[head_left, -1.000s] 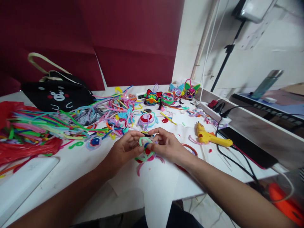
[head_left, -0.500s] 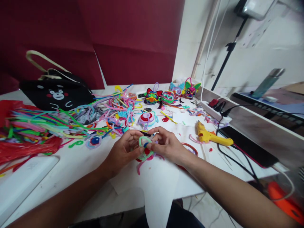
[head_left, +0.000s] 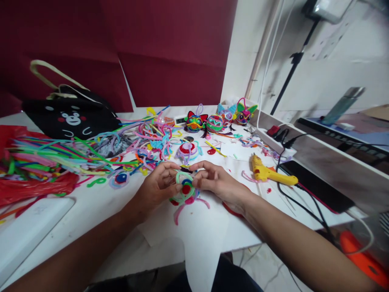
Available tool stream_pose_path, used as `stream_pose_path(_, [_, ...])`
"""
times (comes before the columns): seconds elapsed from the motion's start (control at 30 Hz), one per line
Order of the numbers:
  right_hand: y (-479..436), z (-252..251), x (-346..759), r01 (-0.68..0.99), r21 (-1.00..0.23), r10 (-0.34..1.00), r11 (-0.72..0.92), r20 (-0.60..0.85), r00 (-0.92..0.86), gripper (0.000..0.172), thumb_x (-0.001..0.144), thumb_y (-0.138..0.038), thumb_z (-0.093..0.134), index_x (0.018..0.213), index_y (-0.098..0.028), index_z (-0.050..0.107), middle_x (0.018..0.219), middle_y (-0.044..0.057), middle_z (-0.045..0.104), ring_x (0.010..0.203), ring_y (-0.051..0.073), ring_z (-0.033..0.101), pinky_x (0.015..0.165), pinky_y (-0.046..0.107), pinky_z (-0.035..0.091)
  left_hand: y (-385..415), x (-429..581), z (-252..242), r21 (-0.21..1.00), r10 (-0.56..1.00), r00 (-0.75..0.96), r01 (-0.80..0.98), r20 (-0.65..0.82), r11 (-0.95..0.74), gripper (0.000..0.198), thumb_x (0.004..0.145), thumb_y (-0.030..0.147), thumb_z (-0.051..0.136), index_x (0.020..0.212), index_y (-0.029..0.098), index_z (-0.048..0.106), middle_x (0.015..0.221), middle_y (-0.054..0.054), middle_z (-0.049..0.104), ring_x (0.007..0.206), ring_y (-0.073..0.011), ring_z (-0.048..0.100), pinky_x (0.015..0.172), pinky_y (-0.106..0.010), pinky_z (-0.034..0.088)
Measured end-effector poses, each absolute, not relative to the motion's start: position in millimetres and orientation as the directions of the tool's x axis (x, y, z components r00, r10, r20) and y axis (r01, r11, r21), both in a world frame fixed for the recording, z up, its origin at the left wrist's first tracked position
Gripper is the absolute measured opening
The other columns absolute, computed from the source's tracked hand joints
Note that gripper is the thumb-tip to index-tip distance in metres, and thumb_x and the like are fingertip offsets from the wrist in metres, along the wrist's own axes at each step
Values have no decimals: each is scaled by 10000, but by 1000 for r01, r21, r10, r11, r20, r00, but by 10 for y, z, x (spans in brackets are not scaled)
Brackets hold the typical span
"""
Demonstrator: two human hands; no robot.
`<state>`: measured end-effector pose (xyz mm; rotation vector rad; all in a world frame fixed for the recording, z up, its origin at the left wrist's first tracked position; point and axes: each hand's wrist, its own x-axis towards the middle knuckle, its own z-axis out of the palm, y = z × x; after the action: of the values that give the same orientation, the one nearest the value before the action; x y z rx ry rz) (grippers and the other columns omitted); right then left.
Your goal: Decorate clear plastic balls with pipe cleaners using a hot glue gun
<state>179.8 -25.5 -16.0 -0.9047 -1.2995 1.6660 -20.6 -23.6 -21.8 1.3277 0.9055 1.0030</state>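
Between both hands, over the front of the white table, is a pipe-cleaner ornament in pale green, with blue and red coiled pieces on its face and pink strands hanging below. My left hand grips its left side, thumb on the front. On the other side, my right hand pinches the edge near the blue piece with thumb and fingers. The fingers behind the ornament are partly hidden. A dark strip shows between the hands at the top. Just beyond lies a red and lilac coiled piece.
Several finished animal-face ornaments stand at the back. Loose pipe cleaners cover the left, before a black bag. To the right are a yellow glue gun, a phone, a power strip and cables.
The ornament has tilted, so its red centre and blue piece face me more openly. My thumbs have shifted apart slightly; both hands keep their hold.
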Motion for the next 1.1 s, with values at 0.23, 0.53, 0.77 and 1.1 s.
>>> stream_pose_path(0.23, [-260,-154,1795,-192,-968,914,-163,-75,-400,373,684,-175,737,1019,-174,573,692,-42,645,618,90,578,648,237,415,-245,-194,-199,998,950,312,-68,20,1,457,693,244,784,1061,214,513,877,3,652,757,-139,631,632,-237,480])
stream_pose_path(0.53, [-233,-213,1792,-244,-957,911,-157,-44,-410,447,637,-228,810,1016,-178,579,699,-45,657,593,88,590,630,234,432,-251,-190,-200,998,950,312,-66,26,-6,442,694,243,778,1042,220,508,867,5,652,741,-145,635,613,-238,483])
stream_pose_path(0.77, [-199,-274,1778,-260,-955,912,-141,-23,-409,506,604,-261,845,1016,-181,562,711,-39,663,610,99,607,648,249,447,-242,-214,-238,997,946,323,-72,39,-17,444,708,252,776,1053,228,498,887,9,639,751,-132,627,614,-221,489])
stream_pose_path(1.1, [-250,-194,1819,-248,-955,905,-164,-46,-423,444,659,-274,827,1008,-184,568,722,-35,657,617,86,584,626,220,418,-226,-222,-235,992,932,352,-113,89,-52,281,737,223,757,963,237,590,845,25,624,701,-98,600,596,-184,468])
